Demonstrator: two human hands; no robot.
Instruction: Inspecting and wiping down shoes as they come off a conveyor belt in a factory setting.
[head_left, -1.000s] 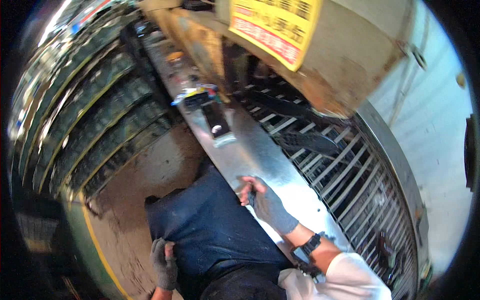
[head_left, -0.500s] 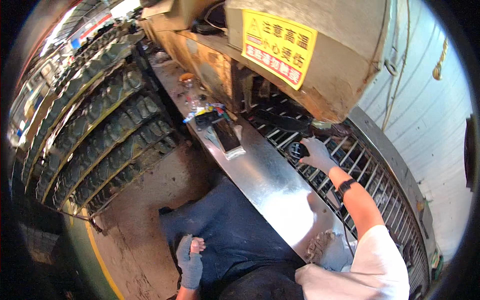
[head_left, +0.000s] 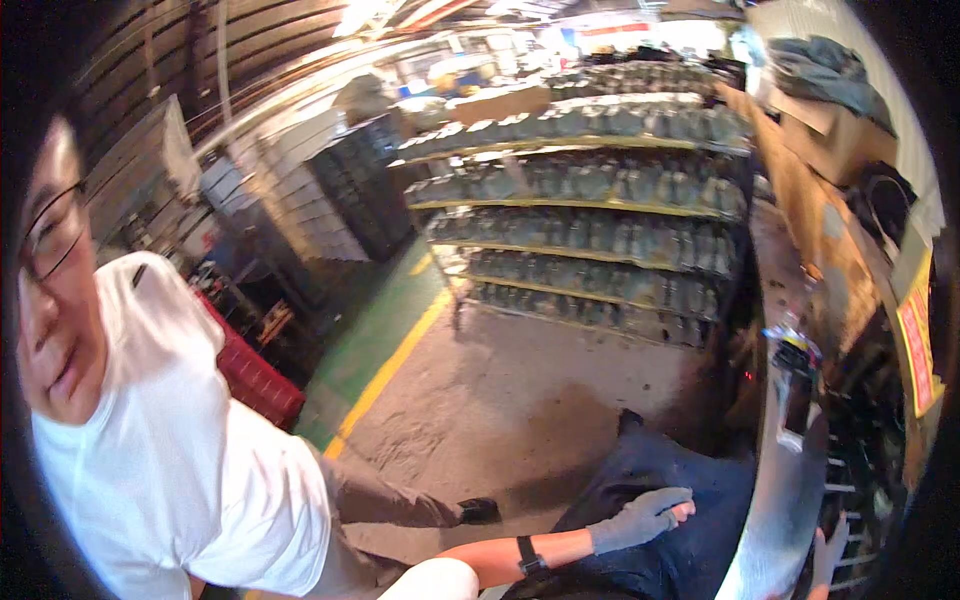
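My left hand point(head_left: 645, 522), in a grey glove with bare fingertips, lies over the dark apron point(head_left: 690, 480) on my lap. Its fingers are curled in and I see nothing between them. A black watch band point(head_left: 530, 555) circles that wrist. At the lower right, my right hand point(head_left: 824, 560) is blurred and partly cut off beside the metal bars of a rack point(head_left: 850, 545). Whether it holds anything does not show. Between the hands runs a shiny metal ledge point(head_left: 765, 540), with a dark flat rectangular object point(head_left: 797, 405) on it.
A person in a white shirt point(head_left: 190, 430) stands close on my left. Ahead is a tiered shelf point(head_left: 590, 245) packed with dark shoe-shaped pieces. A red crate point(head_left: 255, 375) stands behind the person. A yellow line point(head_left: 395, 365) crosses the floor. Cardboard boxes point(head_left: 835, 140) sit at upper right.
My view has swung left, bringing the person and the whole shelf into sight. The right hand, earlier on a round black object over the bars, now shows only at the lower right. The left stays curled.
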